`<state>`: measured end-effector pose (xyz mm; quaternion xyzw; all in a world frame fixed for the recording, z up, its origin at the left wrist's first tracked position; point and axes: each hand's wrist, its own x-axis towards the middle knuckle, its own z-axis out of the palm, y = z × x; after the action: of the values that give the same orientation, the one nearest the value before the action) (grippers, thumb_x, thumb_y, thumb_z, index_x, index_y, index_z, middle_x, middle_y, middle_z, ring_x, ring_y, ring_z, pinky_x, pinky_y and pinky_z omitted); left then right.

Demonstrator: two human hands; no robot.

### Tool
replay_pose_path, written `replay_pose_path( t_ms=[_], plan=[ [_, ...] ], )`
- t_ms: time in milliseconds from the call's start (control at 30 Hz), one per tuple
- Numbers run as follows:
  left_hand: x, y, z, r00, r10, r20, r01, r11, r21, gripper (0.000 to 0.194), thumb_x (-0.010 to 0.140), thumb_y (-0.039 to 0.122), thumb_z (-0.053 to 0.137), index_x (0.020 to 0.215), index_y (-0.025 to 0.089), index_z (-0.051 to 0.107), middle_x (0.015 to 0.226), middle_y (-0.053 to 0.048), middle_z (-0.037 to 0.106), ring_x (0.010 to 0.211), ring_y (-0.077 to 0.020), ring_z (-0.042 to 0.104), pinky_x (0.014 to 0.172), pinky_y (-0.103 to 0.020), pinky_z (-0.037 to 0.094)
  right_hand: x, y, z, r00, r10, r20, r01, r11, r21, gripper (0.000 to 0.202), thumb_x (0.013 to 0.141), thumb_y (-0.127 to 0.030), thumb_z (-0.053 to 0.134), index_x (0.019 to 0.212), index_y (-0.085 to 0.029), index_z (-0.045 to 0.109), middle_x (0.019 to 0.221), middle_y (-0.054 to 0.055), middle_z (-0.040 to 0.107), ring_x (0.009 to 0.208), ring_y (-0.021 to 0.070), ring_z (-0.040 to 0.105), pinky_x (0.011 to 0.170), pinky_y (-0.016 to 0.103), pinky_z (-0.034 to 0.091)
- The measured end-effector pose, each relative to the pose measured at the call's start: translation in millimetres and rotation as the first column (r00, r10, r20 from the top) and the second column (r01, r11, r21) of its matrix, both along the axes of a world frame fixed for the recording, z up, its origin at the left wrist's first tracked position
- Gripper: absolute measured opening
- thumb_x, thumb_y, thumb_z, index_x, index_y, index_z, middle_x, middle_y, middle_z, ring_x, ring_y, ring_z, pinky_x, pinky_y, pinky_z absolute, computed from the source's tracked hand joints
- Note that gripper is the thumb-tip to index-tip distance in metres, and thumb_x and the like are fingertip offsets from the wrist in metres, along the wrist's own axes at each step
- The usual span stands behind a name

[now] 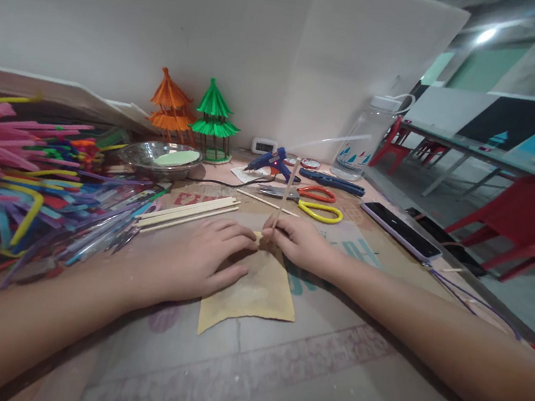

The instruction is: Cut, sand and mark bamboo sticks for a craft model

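While right hand (300, 240) holds stick (287, 190) | long axis near-upright | top leans right

The bare left forearm (69, 302) and bare right forearm (421, 312) angle toward the desk's (320, 394) far edge. The left hand (203, 254) lies palm down, fingers (236, 231) bent, thumb (231, 276) apart; the right hand (298, 239) pinches thumb against curled fingers.

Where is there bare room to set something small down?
Mostly on the table, on the near side of the yellow sheet. A smaller patch lies between the right forearm, scissors and phone. Crowded: the left, heaped with pipe cleaners, and around the glue gun.
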<state>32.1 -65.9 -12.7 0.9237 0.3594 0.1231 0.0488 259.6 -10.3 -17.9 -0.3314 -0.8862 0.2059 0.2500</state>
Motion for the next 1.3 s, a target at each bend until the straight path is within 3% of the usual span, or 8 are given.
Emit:
replay_pose_path(
  t_ms=[200, 667, 767, 900, 967, 1067, 1133, 1300],
  plan=[
    [0, 1, -0.8, 1.000, -0.014, 0.000, 0.014, 1.000, 0.013, 0.034, 0.100, 0.040, 0.046, 0.124, 0.022, 0.061, 0.130, -0.008, 0.060, 0.121, -0.0262, 0.054, 0.104, -0.046, 0.043, -1, 0, 0.3, 0.998, 0.063, 0.001, -0.063, 0.998, -0.015, 0.017, 0.095, -0.022, 0.051, 0.085, -0.017, 0.065, 0.080, 0.003, 0.071, 0.075, 0.0154, 0.063, 0.072, 0.025, 0.044],
    [0, 0, 1.0, 1.000, -0.002, -0.008, 0.002, 1.000, 0.004, 0.033, 0.100, 0.040, 0.046, 0.123, 0.022, 0.061, 0.131, -0.008, 0.061, 0.121, -0.0260, 0.054, 0.103, -0.045, 0.044, -1, 0, 2.0, 0.999, 0.028, 0.035, -0.028, 1.000, 0.004, 0.018, 0.095, -0.021, 0.052, 0.084, -0.017, 0.065, 0.080, 0.004, 0.071, 0.075, 0.0167, 0.063, 0.071, 0.027, 0.044],
    [0, 1, -0.4, 1.000, -0.010, 0.004, 0.010, 1.000, 0.018, 0.034, 0.101, 0.041, 0.044, 0.122, 0.023, 0.061, 0.130, -0.008, 0.061, 0.121, -0.0261, 0.054, 0.103, -0.045, 0.044, -2, -1, 1.6, 0.997, 0.079, 0.007, -0.079, 0.997, 0.002, 0.017, 0.093, -0.019, 0.051, 0.084, -0.018, 0.065, 0.081, 0.004, 0.071, 0.076, 0.0162, 0.063, 0.073, 0.027, 0.044],
    [-1, 2, -3.7, 1.000, -0.005, 0.016, 0.005, 1.000, 0.017, 0.035, 0.101, 0.042, 0.043, 0.126, 0.024, 0.059, 0.132, -0.007, 0.060, 0.122, -0.0251, 0.053, 0.105, -0.045, 0.043, 1, 7, -2.5, 0.988, -0.036, -0.152, 0.016, 0.991, -0.132, 0.015, 0.091, -0.025, 0.055, 0.079, -0.019, 0.061, 0.072, 0.002, 0.067, 0.067, 0.0152, 0.059, 0.066, 0.026, 0.043],
    [-2, 2, -4.7, 1.000, -0.002, 0.023, 0.002, 1.000, 0.007, 0.035, 0.101, 0.042, 0.044, 0.126, 0.024, 0.060, 0.131, -0.006, 0.061, 0.122, -0.0247, 0.053, 0.106, -0.044, 0.043, 3, 13, -3.8, 0.941, -0.121, -0.315, -0.005, 0.928, -0.373, 0.023, 0.091, -0.036, 0.056, 0.076, -0.019, 0.057, 0.060, -0.001, 0.061, 0.054, 0.0129, 0.053, 0.056, 0.024, 0.039],
    [-2, 3, -5.4, 0.999, -0.004, 0.034, 0.004, 1.000, -0.001, 0.035, 0.101, 0.043, 0.044, 0.126, 0.024, 0.060, 0.131, -0.006, 0.061, 0.122, -0.0246, 0.053, 0.107, -0.044, 0.042, 7, 20, -2.8, 0.823, -0.247, -0.512, -0.183, 0.737, -0.651, 0.030, 0.088, -0.044, 0.059, 0.074, -0.019, 0.055, 0.051, -0.003, 0.057, 0.045, 0.0105, 0.047, 0.050, 0.022, 0.034],
    [-2, 3, -5.7, 0.999, 0.000, 0.040, 0.000, 1.000, -0.002, 0.036, 0.101, 0.043, 0.044, 0.127, 0.024, 0.060, 0.131, -0.006, 0.061, 0.123, -0.0250, 0.053, 0.107, -0.045, 0.042, 9, 23, -1.0, 0.766, -0.294, -0.571, -0.271, 0.658, -0.702, 0.027, 0.086, -0.041, 0.063, 0.073, -0.018, 0.056, 0.049, -0.001, 0.058, 0.045, 0.0100, 0.048, 0.050, 0.021, 0.035],
    [-2, 3, -4.7, 0.998, 0.009, 0.056, -0.008, 1.000, -0.006, 0.035, 0.101, 0.043, 0.045, 0.126, 0.024, 0.061, 0.131, -0.007, 0.062, 0.124, -0.0250, 0.053, 0.107, -0.044, 0.043, 8, 22, 4.0, 0.725, -0.359, -0.588, -0.308, 0.594, -0.743, 0.025, 0.094, -0.030, 0.050, 0.073, -0.017, 0.057, 0.049, 0.001, 0.059, 0.045, 0.0107, 0.049, 0.050, 0.021, 0.035]
  ],
)
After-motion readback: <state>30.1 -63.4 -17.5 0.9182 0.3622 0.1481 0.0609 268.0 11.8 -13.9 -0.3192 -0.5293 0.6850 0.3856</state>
